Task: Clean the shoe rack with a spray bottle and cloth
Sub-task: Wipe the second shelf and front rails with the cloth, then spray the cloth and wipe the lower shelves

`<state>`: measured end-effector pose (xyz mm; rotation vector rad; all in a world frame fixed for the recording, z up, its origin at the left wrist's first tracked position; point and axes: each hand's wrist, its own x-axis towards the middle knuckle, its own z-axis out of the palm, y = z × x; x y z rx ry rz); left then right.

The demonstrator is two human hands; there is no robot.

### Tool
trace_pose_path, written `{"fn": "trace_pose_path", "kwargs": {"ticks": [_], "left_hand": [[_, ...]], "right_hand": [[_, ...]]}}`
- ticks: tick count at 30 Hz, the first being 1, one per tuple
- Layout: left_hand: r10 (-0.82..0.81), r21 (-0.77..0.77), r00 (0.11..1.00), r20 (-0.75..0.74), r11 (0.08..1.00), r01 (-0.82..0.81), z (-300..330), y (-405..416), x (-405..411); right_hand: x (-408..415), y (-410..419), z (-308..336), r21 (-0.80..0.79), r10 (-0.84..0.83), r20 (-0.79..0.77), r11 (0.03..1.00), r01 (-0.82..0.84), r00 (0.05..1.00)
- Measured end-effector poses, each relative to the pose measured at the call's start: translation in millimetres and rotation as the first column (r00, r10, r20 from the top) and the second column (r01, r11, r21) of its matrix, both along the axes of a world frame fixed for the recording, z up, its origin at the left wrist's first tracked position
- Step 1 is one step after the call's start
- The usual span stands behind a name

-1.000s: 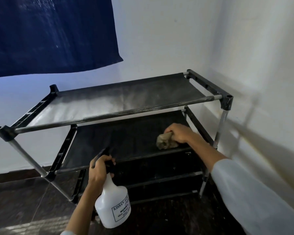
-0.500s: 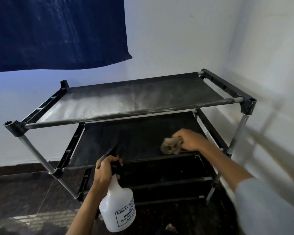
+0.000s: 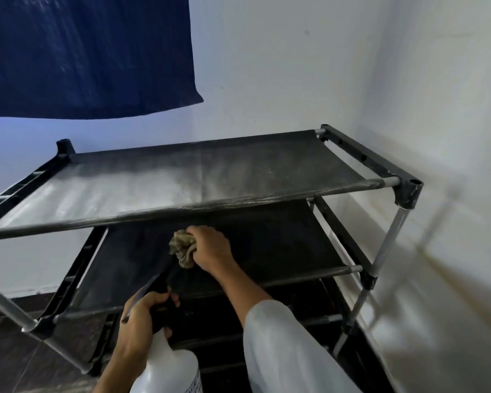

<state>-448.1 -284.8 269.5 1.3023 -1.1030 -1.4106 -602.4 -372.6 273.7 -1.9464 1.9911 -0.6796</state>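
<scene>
A black shoe rack [image 3: 406,191] with fabric shelves and metal poles stands in the room corner. Its top shelf looks dusty and pale on the left. My right hand [image 3: 210,248] grips a crumpled tan cloth [image 3: 182,249] and presses it on the second shelf, near its middle. My left hand [image 3: 142,321] holds a white spray bottle [image 3: 165,370] by its black trigger head, low in front of the second shelf's front bar. The nozzle points toward the cloth. The bottle's lower part is cut off by the frame.
White walls meet in a corner behind and to the right of the rack. A dark blue cloth [image 3: 85,52] hangs on the wall at upper left. The floor [image 3: 9,361] is dark tile. Lower shelves sit in shadow beneath.
My right hand has slid the cloth leftward along the second shelf, from its right end to near the middle. The left hand and bottle have stayed in about the same place. The view has shifted.
</scene>
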Motion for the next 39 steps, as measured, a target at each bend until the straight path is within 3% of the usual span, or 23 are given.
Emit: {"fn": "trace_pose_path", "kwargs": {"ticks": [4, 7, 10, 14, 19, 21, 24, 28, 32, 36, 37, 39], "left_hand": [[-0.021, 0.003, 1.000, -0.007, 1.000, 0.021, -3.2, -3.8, 2.5], [-0.032, -0.013, 0.999, 0.004, 0.999, 0.032, -1.0, -0.3, 1.4], [-0.035, -0.011, 0.999, 0.021, 0.999, 0.036, 3.5, 2.7, -2.2], [0.009, -0.002, 1.000, 0.014, 1.000, -0.009, 11.5, 9.9, -2.0], [0.087, -0.046, 0.996, -0.009, 0.995, -0.088, 28.4, 35.1, 14.5], [0.116, -0.066, 0.993, 0.020, 0.991, -0.114, 35.3, 45.7, 28.3], [0.153, -0.095, 0.987, 0.052, 0.984, -0.148, 48.0, 61.4, 53.7], [0.154, -0.177, 0.985, 0.074, 0.974, -0.139, 72.3, 86.3, 76.9], [0.150, -0.245, 0.987, 0.049, 0.960, -0.134, 98.2, 113.4, 85.0], [0.146, -0.329, 0.988, 0.041, 0.936, -0.124, 121.3, 139.7, 90.6], [0.151, -0.350, 0.988, 0.044, 0.928, -0.126, 126.0, 145.2, 92.1], [0.156, -0.393, 0.986, 0.059, 0.912, -0.120, 136.2, 155.7, 95.3]], "right_hand": [[-70.8, 9.3, 8.6, -0.143, -0.261, 0.060, 0.953, 0.267, 0.963], [-156.3, 46.1, 18.2, -0.132, -0.517, 0.075, 0.842, 0.522, 0.853], [-185.7, 71.6, 25.4, -0.064, -0.617, -0.194, 0.784, 0.618, 0.763], [-147.6, 80.9, 37.3, 0.002, -0.527, -0.200, 0.843, 0.538, 0.826], [-75.9, 94.9, 46.7, 0.183, -0.077, -0.117, 0.978, 0.097, 0.990], [-54.2, 106.4, 53.6, 0.144, -0.018, -0.080, 0.989, 0.029, 0.997], [-38.9, 124.1, 65.8, 0.001, -0.054, 0.078, 0.999, 0.054, 0.995], [-30.0, 150.2, 80.5, -0.065, -0.018, 0.230, 0.997, 0.033, 0.973], [-11.4, 186.1, 100.1, -0.075, 0.049, 0.541, 0.997, -0.010, 0.840], [16.5, 219.3, 120.1, 0.021, 0.055, 0.702, 0.995, -0.098, 0.710], [24.5, 225.6, 123.4, 0.037, 0.044, 0.762, 0.993, -0.112, 0.646], [40.0, 236.1, 126.5, 0.062, 0.001, 0.903, 0.989, -0.133, 0.430]]}}
